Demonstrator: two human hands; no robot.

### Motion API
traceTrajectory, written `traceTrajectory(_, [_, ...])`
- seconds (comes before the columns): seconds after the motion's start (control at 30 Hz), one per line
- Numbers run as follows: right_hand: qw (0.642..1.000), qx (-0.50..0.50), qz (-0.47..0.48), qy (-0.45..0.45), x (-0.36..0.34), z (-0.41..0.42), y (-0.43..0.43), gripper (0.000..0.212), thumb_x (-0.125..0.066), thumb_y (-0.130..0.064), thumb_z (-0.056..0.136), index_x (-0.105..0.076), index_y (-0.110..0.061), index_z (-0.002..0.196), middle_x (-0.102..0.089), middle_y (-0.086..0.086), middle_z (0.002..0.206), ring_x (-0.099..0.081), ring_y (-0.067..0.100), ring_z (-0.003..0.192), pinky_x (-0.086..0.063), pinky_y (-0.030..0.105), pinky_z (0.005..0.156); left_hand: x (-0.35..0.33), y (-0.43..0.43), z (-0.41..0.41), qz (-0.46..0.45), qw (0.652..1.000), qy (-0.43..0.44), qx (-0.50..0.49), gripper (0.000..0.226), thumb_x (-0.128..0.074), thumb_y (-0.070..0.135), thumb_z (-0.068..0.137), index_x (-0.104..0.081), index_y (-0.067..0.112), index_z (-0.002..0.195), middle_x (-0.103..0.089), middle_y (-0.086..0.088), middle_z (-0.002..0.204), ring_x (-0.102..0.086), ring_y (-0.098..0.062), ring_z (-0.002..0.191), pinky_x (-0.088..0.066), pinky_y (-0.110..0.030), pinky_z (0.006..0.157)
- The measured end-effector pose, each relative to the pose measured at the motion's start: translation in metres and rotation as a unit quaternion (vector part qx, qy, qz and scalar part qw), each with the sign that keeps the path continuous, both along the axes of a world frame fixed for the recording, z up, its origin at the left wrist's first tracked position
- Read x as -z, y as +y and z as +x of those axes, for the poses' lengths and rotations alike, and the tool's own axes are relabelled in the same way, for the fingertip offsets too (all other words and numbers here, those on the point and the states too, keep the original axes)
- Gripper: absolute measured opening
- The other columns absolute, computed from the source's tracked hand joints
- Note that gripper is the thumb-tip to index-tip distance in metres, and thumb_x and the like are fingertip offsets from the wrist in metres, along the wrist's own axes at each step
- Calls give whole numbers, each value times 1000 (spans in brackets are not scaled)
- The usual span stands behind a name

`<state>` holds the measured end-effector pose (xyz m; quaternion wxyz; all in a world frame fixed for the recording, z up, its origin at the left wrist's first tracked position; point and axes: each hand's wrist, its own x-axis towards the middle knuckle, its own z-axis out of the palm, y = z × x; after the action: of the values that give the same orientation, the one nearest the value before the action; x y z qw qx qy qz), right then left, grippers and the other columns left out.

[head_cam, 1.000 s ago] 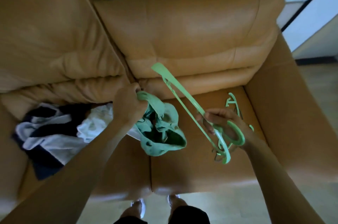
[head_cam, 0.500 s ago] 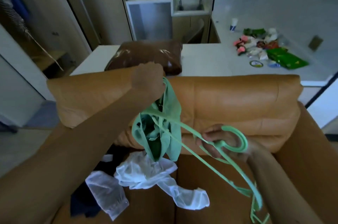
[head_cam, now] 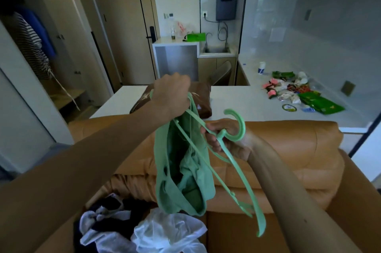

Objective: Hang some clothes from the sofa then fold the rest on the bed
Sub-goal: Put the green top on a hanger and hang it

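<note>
A white counter [head_cam: 237, 98] runs across the room, littered with packets [head_cam: 317, 104]. A small sink [head_cam: 215, 50] sits beyond; an open wardrobe [head_cam: 66, 96] stands left.

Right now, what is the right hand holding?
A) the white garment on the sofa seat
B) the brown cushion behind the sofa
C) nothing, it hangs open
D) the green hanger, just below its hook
D: the right hand is wrapped round the green hanger just below the hook, while the left hand grips the green garment from above.
</note>
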<state>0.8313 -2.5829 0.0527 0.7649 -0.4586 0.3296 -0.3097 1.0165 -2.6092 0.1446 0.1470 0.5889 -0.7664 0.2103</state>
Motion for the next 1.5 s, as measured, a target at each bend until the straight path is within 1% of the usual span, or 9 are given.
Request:
traceTrajectory(0.23, [995,-36,-88,41,-62,19,-3,16,-57,-21,90,-63,-6,87,-46,2,61,-41,11,48,-36,20,45,-40,9,17,124,979,62,147,15,-62,8,78,-55,22,78,-56,5,76,-57,-23,77,-41,-35,61])
traceTrajectory(0.53, [983,-93,-141,78,-108,22,12,26,-43,-18,100,-61,-9,83,-43,0,58,-38,9,45,-34,18,42,-90,25,59,348,867,172,314,30,-68,43,86,-72,15,98,-71,5,93,-66,-10,88,-49,-19,79])
traceTrajectory(0.7, [987,-64,-130,70,-120,17,18,42,-38,-24,100,-68,-9,75,-45,0,55,-37,9,44,-31,19,41,-70,36,43,206,909,56,357,20,-70,49,90,-61,31,84,-57,9,66,-54,-9,59,-33,-16,53])
traceTrajectory(0.93, [927,169,-257,213,-111,-13,35,36,-50,-30,103,-72,-2,96,-65,9,74,-57,19,65,-48,27,63,-59,36,55,58,939,5,340,32,-45,63,94,-61,35,93,-62,14,77,-55,1,71,-38,-29,63])
traceTrajectory(1.07, [941,210,-161,211,-66,-48,28,36,-47,-26,104,-71,0,109,-75,14,97,-70,23,85,-56,38,86,-62,39,74,19,943,51,329,37,-45,62,93,-65,30,93,-65,6,75,-58,-12,68,-41,-31,59])
traceTrajectory(1.2, [939,326,-12,108,23,-62,17,29,-49,-15,102,-68,3,113,-71,23,109,-69,28,89,-55,42,84,-69,43,91,-19,945,85,315,35,-50,57,93,-66,26,92,-62,3,69,-55,-9,62,-35,-26,54])
traceTrajectory(1.27, [937,328,16,120,65,-44,21,27,-52,-16,100,-66,-3,118,-70,17,106,-65,25,87,-51,35,73,-71,43,97,-24,945,100,311,36,-51,56,94,-67,24,93,-64,2,72,-58,-14,63,-42,-33,57])
traceTrajectory(1.4, [939,205,11,275,125,8,36,52,-76,-19,84,-52,-17,130,-60,8,122,-61,24,107,-54,36,87,-67,47,108,-19,941,132,312,33,-54,50,96,-68,20,93,-66,1,75,-61,-18,65,-45,-37,59])
traceTrajectory(1.5, [917,181,0,355,165,25,34,54,-78,-17,74,-54,-7,121,-64,15,116,-64,26,99,-59,40,78,-64,52,119,-23,941,147,303,31,-56,49,96,-68,21,93,-64,11,76,-59,-8,67,-41,-31,58])
